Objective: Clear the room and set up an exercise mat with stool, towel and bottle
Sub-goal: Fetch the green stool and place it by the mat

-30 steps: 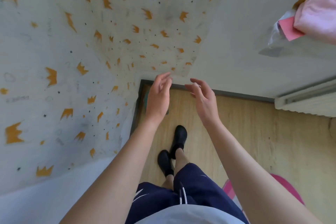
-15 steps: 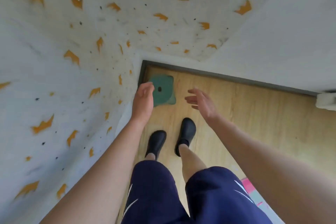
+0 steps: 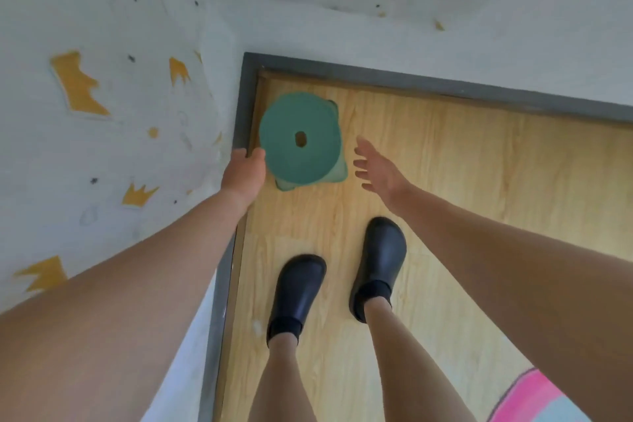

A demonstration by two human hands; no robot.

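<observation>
A green round-topped stool (image 3: 301, 140) with a hole in its seat stands on the wooden floor in the corner of the room. My left hand (image 3: 244, 172) is at the stool's left rim, thumb against the seat edge; its fingers are hidden, so a grip cannot be made out. My right hand (image 3: 376, 168) hovers just right of the stool with fingers spread, touching nothing.
White walls with orange crown stickers (image 3: 78, 86) close in on the left and far side, edged by a dark skirting board (image 3: 445, 86). My feet in black shoes (image 3: 298, 295) stand behind the stool. A pink mat edge (image 3: 534, 397) shows at the bottom right.
The view tilted down and closer, bringing the stool into full sight. Both hands dropped towards it; the left hand reached its left rim, the right came alongside it.
</observation>
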